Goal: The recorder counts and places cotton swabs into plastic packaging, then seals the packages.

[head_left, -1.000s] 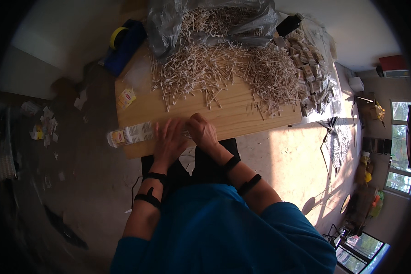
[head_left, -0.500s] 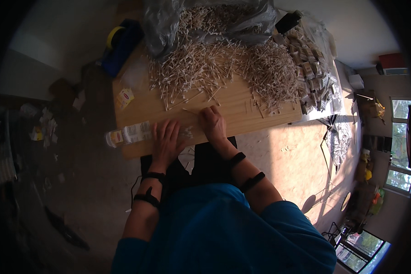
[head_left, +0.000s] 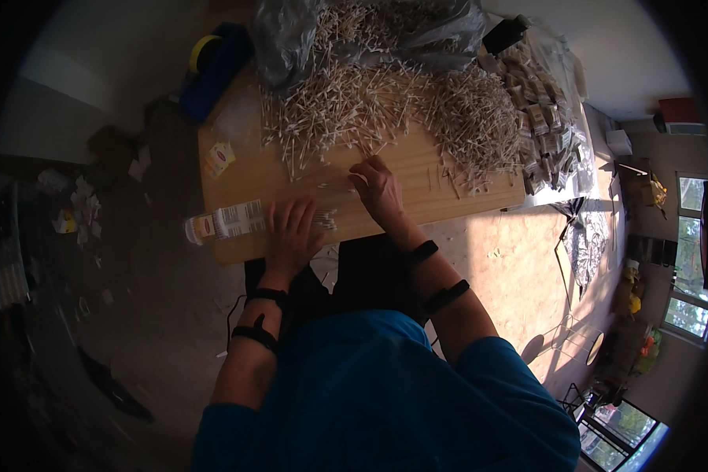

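My left hand [head_left: 292, 233] lies flat, fingers stretched out, over the end of a clear plastic packet [head_left: 240, 219] with printed paper panels. White cotton swab tips [head_left: 325, 219] show just right of its fingers. To the right, my right hand [head_left: 378, 190] is raised slightly over the wooden table, its fingers curled in a pinch. A thin, blurred cotton swab [head_left: 332, 187] reaches leftward from its fingertips. Beyond both hands, a big loose heap of cotton swabs [head_left: 338, 110] spreads across the table.
A grey plastic bag [head_left: 285, 47] of swabs lies behind the heap. Several filled packets [head_left: 547, 130] are piled at the right. A blue tape dispenser [head_left: 216, 72] stands at the back left, near a yellow-and-white card [head_left: 218, 159]. The wooden table [head_left: 248, 175] has its front edge by my lap.
My right hand has moved a little right and away from me, its fingers now farther from my left hand. My left hand remains over the packet. The whole view has shifted slightly.
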`<state>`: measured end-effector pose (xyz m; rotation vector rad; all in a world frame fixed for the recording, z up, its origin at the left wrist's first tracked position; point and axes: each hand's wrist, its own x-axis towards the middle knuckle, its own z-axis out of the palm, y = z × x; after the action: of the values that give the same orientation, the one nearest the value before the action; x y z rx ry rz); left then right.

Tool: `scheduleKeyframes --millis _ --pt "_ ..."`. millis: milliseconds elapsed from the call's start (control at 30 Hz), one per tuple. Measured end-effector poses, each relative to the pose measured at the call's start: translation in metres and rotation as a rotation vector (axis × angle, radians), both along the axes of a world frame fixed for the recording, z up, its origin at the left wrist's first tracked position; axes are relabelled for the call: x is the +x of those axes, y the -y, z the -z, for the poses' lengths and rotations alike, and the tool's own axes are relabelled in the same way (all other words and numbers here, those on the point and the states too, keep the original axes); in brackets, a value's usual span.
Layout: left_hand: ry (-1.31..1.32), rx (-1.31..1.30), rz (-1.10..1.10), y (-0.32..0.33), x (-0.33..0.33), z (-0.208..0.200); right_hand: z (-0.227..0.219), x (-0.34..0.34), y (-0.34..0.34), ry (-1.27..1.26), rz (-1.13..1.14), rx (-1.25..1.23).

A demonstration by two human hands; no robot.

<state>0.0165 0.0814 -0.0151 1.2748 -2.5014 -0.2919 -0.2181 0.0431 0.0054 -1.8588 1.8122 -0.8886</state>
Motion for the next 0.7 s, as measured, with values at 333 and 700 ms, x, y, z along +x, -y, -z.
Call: scheduleKeyframes --millis 333,700 --pt "0.004 0.034 -0.004 0.002 -0.002 -0.004 0.009 0.016 -0.020 0.019 0.009 -0.001" --pt "-0.017 -0.008 0.001 0.004 -0.001 -0.006 0.002 0.046 0.024 -0.069 -0.127 -0.008"
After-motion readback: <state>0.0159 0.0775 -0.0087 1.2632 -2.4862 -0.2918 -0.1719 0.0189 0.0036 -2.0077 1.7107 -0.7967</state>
